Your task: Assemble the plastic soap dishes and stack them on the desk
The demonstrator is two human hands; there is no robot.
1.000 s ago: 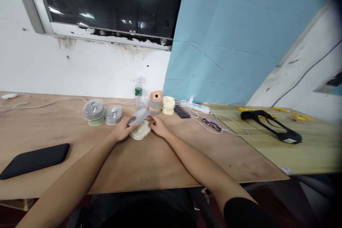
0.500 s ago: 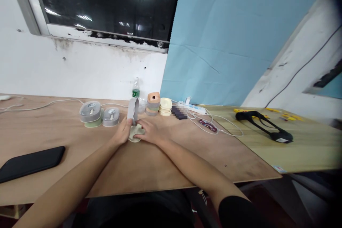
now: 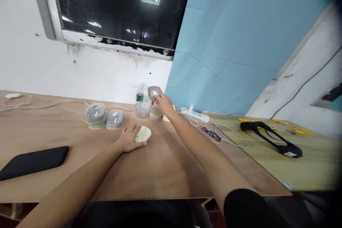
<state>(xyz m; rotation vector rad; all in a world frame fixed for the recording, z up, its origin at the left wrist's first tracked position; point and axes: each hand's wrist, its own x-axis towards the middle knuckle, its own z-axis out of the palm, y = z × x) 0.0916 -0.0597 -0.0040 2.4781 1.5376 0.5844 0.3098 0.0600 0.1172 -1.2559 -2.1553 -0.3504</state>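
My left hand (image 3: 130, 139) lies low over the table, fingers spread and thumb out, touching the near left edge of a flat cream rounded piece (image 3: 143, 134). Farther back, my right hand (image 3: 163, 103) is closed on a grey rounded container (image 3: 154, 92), raised and tilted at the top of a stack of grey and orange containers (image 3: 155, 115). My fingers cover part of that stack. Behind my right wrist, cream pieces (image 3: 166, 118) are mostly hidden.
A clear bottle (image 3: 140, 93) with a green label stands against the wall beside clear plastic cups (image 3: 143, 109). Grey lidded boxes (image 3: 95, 112) sit at left, behind a black flat case (image 3: 34, 162). At right are a power strip (image 3: 195, 114), white cables and a black strap-like frame (image 3: 269, 137).
My right hand has moved from the cream piece back to the stack, where it holds a grey container. The wavy-edged grey piece has left my left hand, which now rests beside the cream piece.
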